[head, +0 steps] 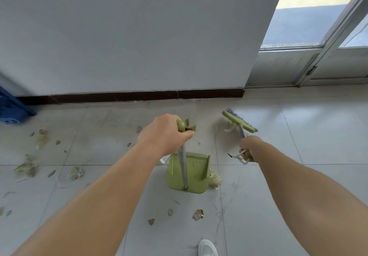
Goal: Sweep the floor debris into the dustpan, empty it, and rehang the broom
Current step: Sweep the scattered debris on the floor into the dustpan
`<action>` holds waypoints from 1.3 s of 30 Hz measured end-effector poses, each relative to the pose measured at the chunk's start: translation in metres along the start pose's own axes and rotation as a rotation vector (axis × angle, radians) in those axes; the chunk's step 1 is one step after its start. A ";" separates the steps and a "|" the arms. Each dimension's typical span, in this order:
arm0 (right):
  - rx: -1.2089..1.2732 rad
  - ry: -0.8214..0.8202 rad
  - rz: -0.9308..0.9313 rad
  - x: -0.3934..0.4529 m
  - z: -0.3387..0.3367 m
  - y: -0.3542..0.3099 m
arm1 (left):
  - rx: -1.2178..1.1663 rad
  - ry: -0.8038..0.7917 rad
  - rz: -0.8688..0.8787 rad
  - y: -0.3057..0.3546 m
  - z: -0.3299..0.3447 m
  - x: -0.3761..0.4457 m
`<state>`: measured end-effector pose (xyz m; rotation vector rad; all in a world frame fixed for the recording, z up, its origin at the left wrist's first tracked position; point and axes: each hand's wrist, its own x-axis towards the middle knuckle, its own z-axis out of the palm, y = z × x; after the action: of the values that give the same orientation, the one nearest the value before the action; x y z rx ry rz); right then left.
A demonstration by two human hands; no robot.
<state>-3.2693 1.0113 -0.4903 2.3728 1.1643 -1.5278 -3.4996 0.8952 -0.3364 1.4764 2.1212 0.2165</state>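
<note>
The tiled floor (258,206) is bounded ahead by a white wall (129,36) with a dark baseboard (139,96), and at the right by a glass door frame (326,56); a blue crate (12,108) is seen at the left edge. Open tile is left to the right and near side. The green dustpan (196,173) is stood on the floor at centre, its grey handle rising toward the camera and gripped at the top by the left hand (165,134), fingers curled round it. The broom (240,121) is held by the right hand (250,148), wrapped round the handle end; its long axis runs away toward the wall, head set crosswise near the baseboard. Leaf debris (29,166) is scattered mostly at the left, and a white shoe (207,248) is seen at the bottom edge.
</note>
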 end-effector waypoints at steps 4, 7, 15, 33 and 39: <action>-0.067 -0.134 -0.095 -0.003 0.011 -0.004 | 0.029 -0.004 -0.015 -0.004 0.002 0.013; -0.071 -0.195 -0.106 -0.020 0.035 0.000 | 0.041 -0.005 -0.035 -0.013 0.000 0.012; -0.077 -0.346 -0.134 -0.105 0.123 0.005 | 0.042 0.037 -0.110 -0.067 -0.017 -0.039; 0.084 -0.164 -0.117 -0.251 0.203 0.106 | 0.050 0.064 -0.099 -0.186 -0.020 -0.235; 0.091 -0.025 -0.051 -0.238 0.172 0.136 | 0.015 0.006 -0.055 -0.181 -0.005 -0.235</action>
<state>-3.3604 0.7070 -0.4251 2.3912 1.1831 -1.6557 -3.5912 0.6132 -0.3294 1.4253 2.1700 0.1853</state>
